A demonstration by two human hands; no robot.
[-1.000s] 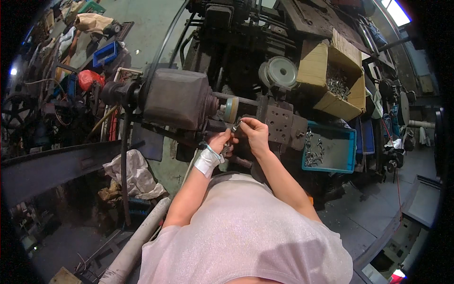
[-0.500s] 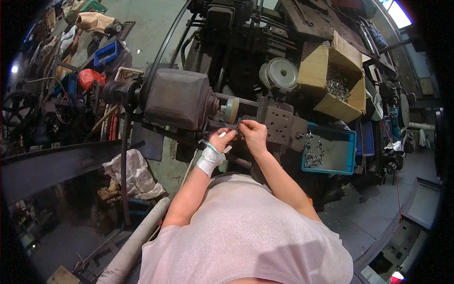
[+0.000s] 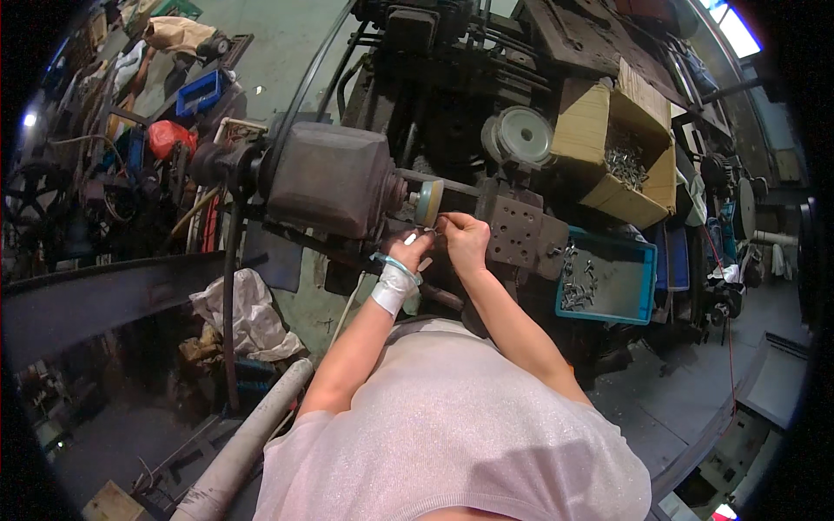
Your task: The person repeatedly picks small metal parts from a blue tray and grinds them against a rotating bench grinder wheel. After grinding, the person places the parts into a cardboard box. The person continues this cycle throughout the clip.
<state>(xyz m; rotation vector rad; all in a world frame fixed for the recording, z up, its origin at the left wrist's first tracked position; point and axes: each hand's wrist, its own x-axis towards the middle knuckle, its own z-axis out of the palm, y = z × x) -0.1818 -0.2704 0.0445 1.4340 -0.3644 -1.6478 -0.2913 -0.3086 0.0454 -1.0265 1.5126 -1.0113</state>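
Observation:
Just below the small grinding wheel, a disc with a tan rim and blue-green side, my two hands are close together. My left hand has its fingers curled, with white wraps on some of them and a pale band and white wrap at the wrist. My right hand is pinched at the wheel's lower edge. Whatever small piece the fingers hold is too small and too covered to make out. The wheel sits on a spindle from the dark motor housing.
Right of my hands is a drilled metal block. A blue-green tray holds several small metal parts; a cardboard box beyond it holds more. A pale round wheel lies behind the block. A thick pipe slants at lower left.
My right hand has risen slightly, its fingertips now nearer the wheel's lower edge. My left hand has turned a little, and its wrapped fingers show more.

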